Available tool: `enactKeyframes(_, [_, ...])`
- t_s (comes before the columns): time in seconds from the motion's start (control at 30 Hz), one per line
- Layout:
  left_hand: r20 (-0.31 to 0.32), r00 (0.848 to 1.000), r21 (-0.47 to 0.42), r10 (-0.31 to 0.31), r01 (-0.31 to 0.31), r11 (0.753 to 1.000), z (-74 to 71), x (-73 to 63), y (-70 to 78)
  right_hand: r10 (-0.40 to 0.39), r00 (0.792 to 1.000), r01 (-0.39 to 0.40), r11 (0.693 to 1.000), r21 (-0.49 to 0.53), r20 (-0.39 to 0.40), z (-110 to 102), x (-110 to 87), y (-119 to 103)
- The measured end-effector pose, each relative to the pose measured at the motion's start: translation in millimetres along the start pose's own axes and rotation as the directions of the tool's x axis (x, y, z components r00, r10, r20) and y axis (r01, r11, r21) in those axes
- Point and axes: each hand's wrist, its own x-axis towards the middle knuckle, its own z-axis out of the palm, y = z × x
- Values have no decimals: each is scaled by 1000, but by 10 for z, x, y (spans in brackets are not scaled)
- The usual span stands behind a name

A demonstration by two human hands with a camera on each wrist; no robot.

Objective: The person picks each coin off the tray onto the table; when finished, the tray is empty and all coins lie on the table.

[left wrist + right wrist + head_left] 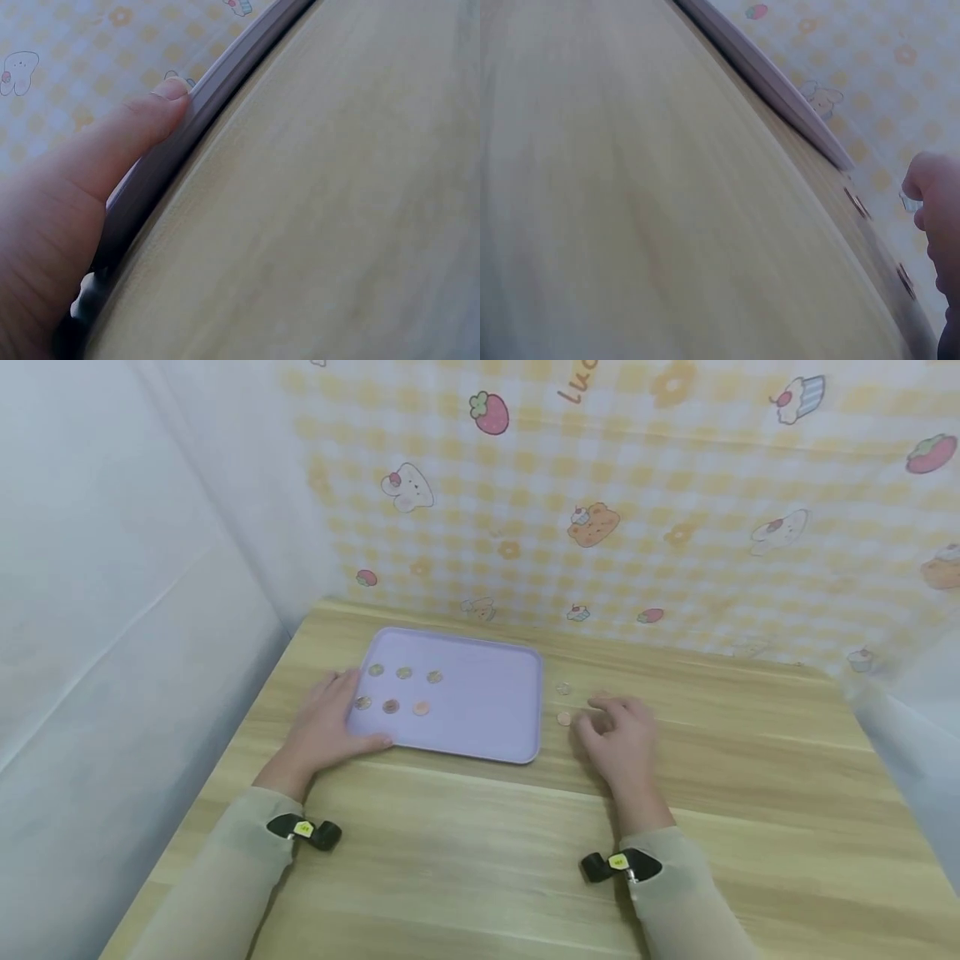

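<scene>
- Left hand [322, 723] held the tray [487, 697] by its near-left corner, thumb along the near edge.
- Right hand [625, 740] curled near coins [564, 718] beyond the right edge; fingertips partly hidden, any grip unclear.

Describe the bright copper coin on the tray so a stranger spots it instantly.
On the table, find the lilac tray. Its left half bears six coins in two rows of three. The copper coin is at the right end of the near row, brighter and more orange than the brown coin to its left.
</scene>
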Motion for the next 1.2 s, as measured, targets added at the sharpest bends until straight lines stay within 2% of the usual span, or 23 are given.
enactKeyframes(0.17, [15,999,18,-47,46,999,9,-61,-30,-48,999,47,999,-23,-20,189,28,-151])
enactKeyframes(0.37, [17,999,14,-40,40,999,-9,-30,-42,-78,997,76,995,-59,-29,399,52,-378])
enactKeyframes(0.47, [19,999,20,-41,41,999,-6,-12,-67,-71,997,70,991,-110,-13,494,68,-518])
enactKeyframes(0.67, [24,999,27,-28,27,999,7,20,-136,21,998,-6,969,-247,59,718,77,-827])
enactKeyframes(0.8, [30,999,24,-27,27,999,13,35,-168,22,990,23,952,-305,143,878,79,-1022])
enactKeyframes(0.9, [33,999,19,-38,37,999,28,32,-135,15,974,65,938,-340,226,971,76,-1127])
enactKeyframes(1.03, [29,998,24,-47,46,999,46,22,-109,-24,954,128,935,-332,299,1063,64,-1255])
enactKeyframes(1.2, [12,998,27,-58,58,998,53,4,-69,-80,945,168,951,-261,318,1149,63,-1365])
